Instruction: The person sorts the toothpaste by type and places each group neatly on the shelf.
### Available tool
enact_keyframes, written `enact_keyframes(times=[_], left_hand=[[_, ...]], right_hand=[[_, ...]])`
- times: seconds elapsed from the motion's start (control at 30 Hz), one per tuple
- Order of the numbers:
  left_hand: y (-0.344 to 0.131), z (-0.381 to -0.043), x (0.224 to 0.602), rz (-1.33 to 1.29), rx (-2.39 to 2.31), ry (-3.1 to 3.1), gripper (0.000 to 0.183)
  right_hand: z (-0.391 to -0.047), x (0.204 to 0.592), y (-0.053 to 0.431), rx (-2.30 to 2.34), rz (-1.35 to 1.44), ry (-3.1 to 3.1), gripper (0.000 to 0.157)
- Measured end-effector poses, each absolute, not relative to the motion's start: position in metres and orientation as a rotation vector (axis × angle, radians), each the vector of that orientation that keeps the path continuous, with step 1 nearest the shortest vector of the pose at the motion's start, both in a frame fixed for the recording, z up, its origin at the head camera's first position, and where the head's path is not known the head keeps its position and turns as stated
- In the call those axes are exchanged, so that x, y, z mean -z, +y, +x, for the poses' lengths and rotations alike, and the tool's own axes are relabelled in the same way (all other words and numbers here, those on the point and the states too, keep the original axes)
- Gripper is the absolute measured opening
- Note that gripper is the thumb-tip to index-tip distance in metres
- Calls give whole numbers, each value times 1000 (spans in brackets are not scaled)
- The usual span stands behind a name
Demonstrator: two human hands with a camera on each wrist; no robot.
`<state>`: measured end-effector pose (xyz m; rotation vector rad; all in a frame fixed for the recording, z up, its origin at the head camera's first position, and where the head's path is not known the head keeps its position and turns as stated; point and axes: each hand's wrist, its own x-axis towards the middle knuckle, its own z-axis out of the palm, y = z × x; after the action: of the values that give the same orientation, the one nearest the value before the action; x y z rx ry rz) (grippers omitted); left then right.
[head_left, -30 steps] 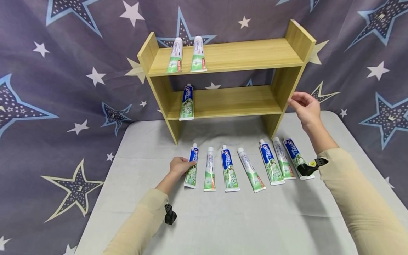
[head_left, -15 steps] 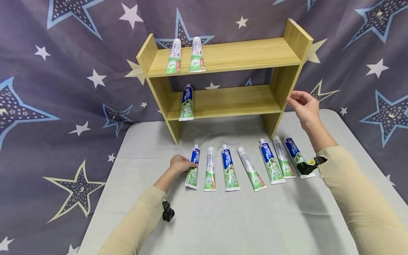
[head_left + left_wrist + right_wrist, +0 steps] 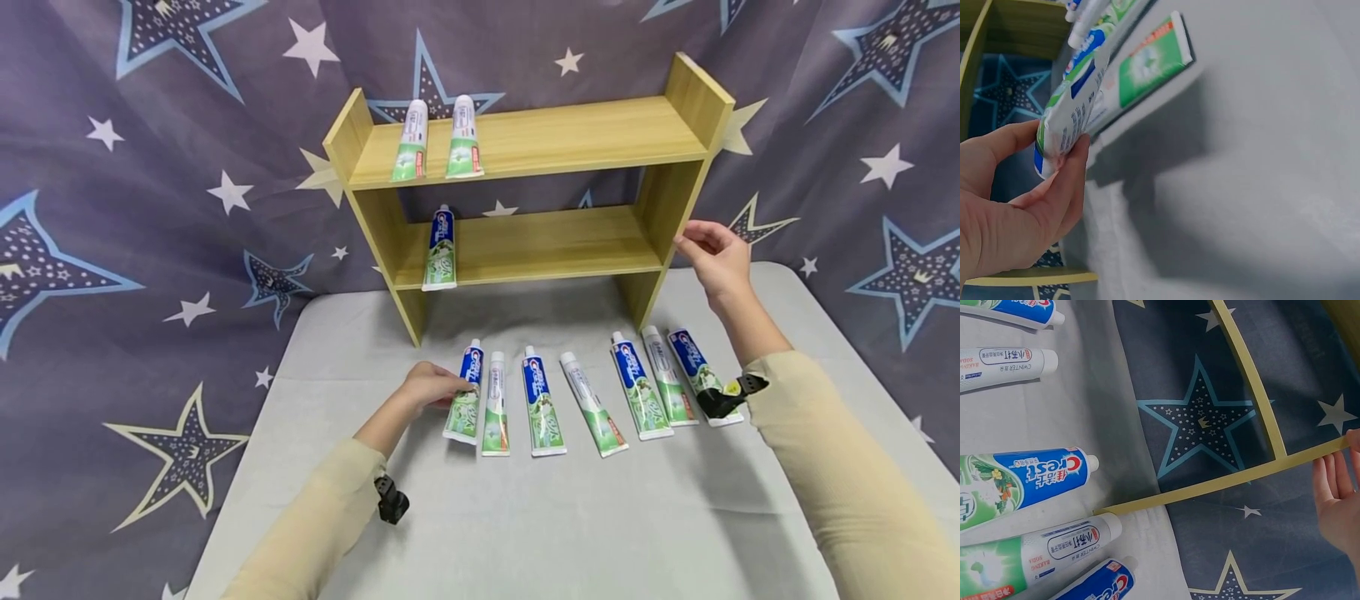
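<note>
My left hand [image 3: 431,386] pinches a blue and green toothpaste tube [image 3: 465,410] between thumb and fingers. In the left wrist view the tube's printed white back [image 3: 1072,119] shows, tilted above the table, with a shadow under it. Close to its right lies a white and green toothpaste tube [image 3: 496,408]. My right hand [image 3: 722,260] grips the right side edge of a wooden shelf [image 3: 570,137]. The right wrist view has the fingers [image 3: 1331,476] on one side of that edge and the thumb at the other.
Two white and green tubes [image 3: 464,140] lie on the upper board's left part. One blue and green tube [image 3: 440,250] lies at the left of the lower board. Several more tubes [image 3: 542,404] form a row on the grey-covered table [image 3: 540,525]. A starry curtain [image 3: 187,317] hangs behind.
My left hand has raised the blue and green tube from the table and shifted it a little right, nearer its neighbour. My right hand stays on the shelf's edge.
</note>
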<state>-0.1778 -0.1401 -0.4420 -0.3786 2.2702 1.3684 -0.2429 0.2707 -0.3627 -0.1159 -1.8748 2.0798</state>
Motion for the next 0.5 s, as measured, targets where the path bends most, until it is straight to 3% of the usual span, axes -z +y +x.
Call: enact_keyframes(times=[0.5], left_hand=[[-128, -180, 425, -308, -1517, 2096, 38]], right_hand=[[-242, 362, 270, -2056, -143, -1893, 21]])
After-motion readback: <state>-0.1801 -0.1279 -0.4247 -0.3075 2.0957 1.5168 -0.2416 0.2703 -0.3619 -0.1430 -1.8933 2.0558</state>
